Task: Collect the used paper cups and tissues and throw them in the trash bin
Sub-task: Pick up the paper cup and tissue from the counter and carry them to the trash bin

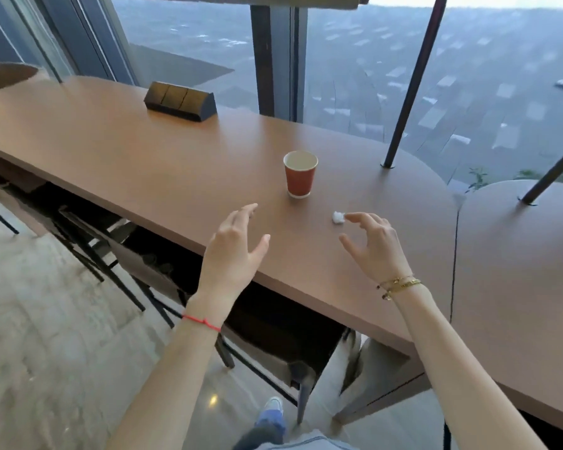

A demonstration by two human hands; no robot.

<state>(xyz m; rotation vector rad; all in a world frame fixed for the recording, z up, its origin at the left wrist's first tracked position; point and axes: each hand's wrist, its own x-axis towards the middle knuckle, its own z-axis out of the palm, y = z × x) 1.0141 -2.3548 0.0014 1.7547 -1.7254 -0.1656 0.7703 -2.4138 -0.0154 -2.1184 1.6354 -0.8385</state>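
Note:
A red paper cup (300, 174) with a white inside stands upright on the brown table (143, 151). To its right and nearer lies a small crumpled white tissue (337, 217). My right hand (372, 243) hovers over the table with fingers spread, its index fingertip right beside the tissue. My left hand (238, 245) is held open above the table's near edge, below and left of the cup, apart from it. Neither hand holds anything. No trash bin is in view.
A black socket box (181, 100) sits at the far side of the table. Dark poles (403, 102) rise from the table near the window. A second table (517, 271) adjoins at right. Chairs (150, 264) stand tucked under the near edge.

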